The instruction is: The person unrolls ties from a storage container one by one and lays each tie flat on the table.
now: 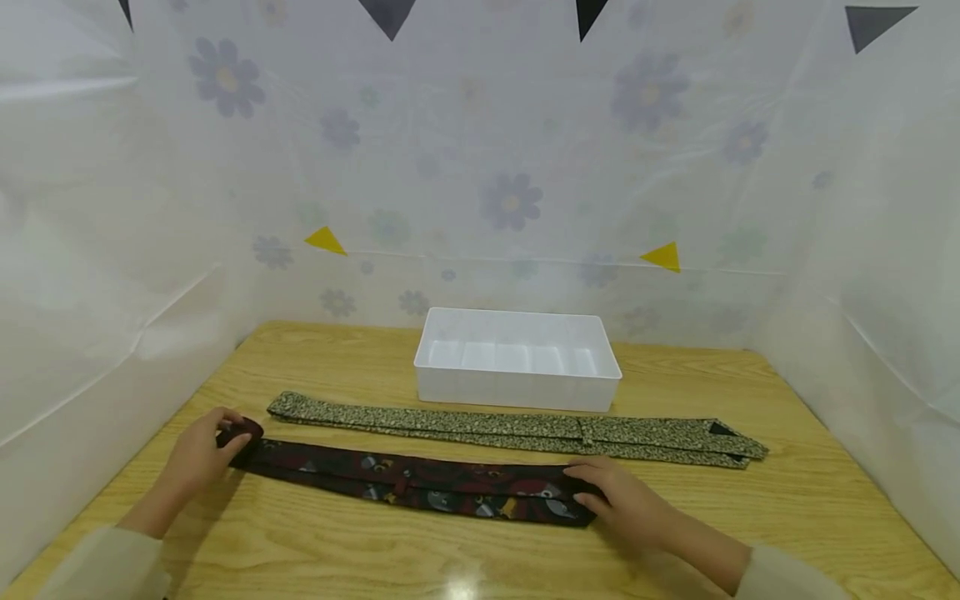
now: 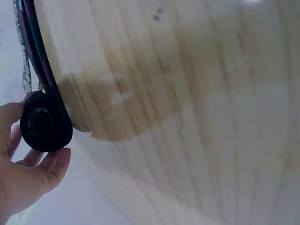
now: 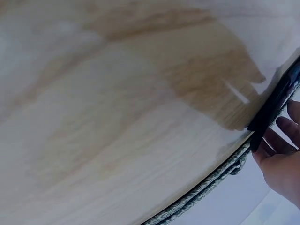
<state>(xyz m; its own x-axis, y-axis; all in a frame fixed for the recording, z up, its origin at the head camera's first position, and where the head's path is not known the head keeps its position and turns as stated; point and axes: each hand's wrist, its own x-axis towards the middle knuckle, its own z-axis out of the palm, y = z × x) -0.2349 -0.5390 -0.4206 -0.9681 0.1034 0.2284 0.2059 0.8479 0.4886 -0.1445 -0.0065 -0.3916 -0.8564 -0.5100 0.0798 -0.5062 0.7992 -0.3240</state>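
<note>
A dark maroon necktie (image 1: 337, 471) with a colourful pattern lies lengthwise across the table, folded double. At its left end the cloth is wound into a small roll (image 2: 44, 121), which my left hand (image 1: 197, 454) grips between thumb and fingers. The left wrist view shows the spiral of this roll end-on. My right hand (image 1: 626, 504) holds the tie's wide right end, with fingers and thumb curved about its edge; in the right wrist view the fingers (image 3: 279, 140) are at the dark end. Behind lies a green-patterned necktie (image 1: 480, 422), also doubled, touched by neither hand.
A white plastic box (image 1: 517, 387) with ridges across its floor stands at the back of the wooden table (image 1: 337, 550). Whitish sheeting with flower prints (image 1: 510, 202) hangs behind it and along both sides. Small yellow triangles (image 1: 326, 241) are on the back sheet.
</note>
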